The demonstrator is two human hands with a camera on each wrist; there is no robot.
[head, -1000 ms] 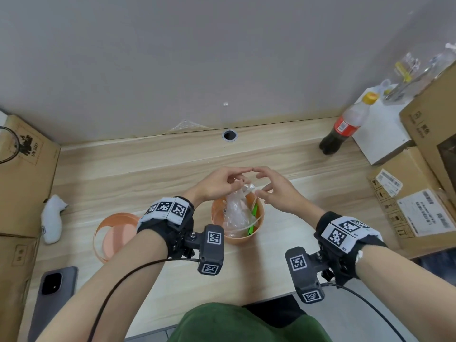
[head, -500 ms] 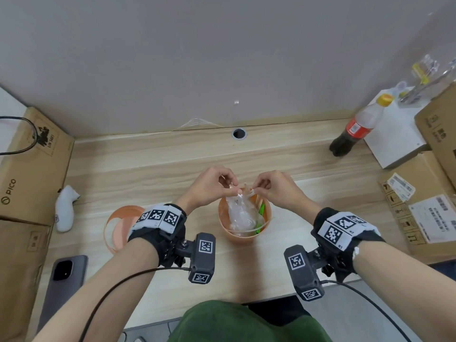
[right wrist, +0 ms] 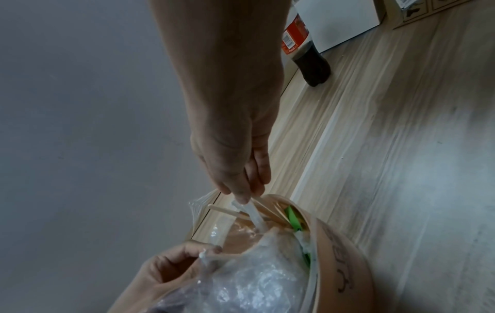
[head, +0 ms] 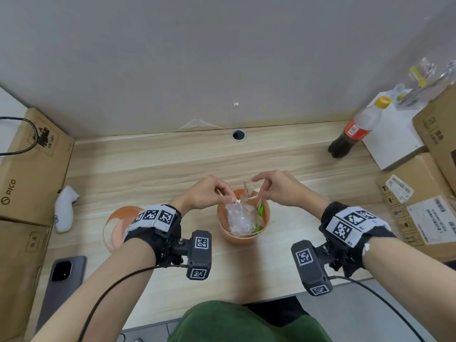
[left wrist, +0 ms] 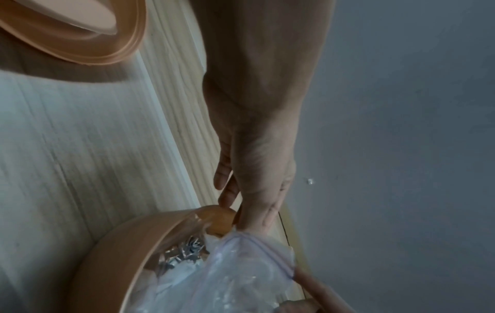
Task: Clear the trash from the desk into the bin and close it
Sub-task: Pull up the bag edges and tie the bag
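Note:
A small orange bin [head: 243, 236] stands mid-desk, lined with a clear plastic bag [head: 240, 217] holding wooden sticks [head: 245, 185], green scraps [head: 260, 211] and crumpled plastic. My left hand [head: 209, 193] pinches one twisted end of the bag [left wrist: 241, 243] at the bin's left rim. Over the right rim, my right hand [head: 276, 188] pinches the other twisted end [right wrist: 250, 212]. Both ends are pulled apart above the bin [right wrist: 345, 264]. The bin's orange lid [head: 116, 227] lies on the desk to the left, also in the left wrist view [left wrist: 80, 31].
A cola bottle [head: 352, 130] stands at the back right beside a white box [head: 392, 141]. Cardboard boxes [head: 419, 213] line the right edge and another stack [head: 29, 166] the left. A white controller [head: 64, 209] and a phone [head: 64, 275] lie at the left.
My hands drew the bag's two ends from a joined point above the bin outward to either side, and both now pinch them tighter and lower.

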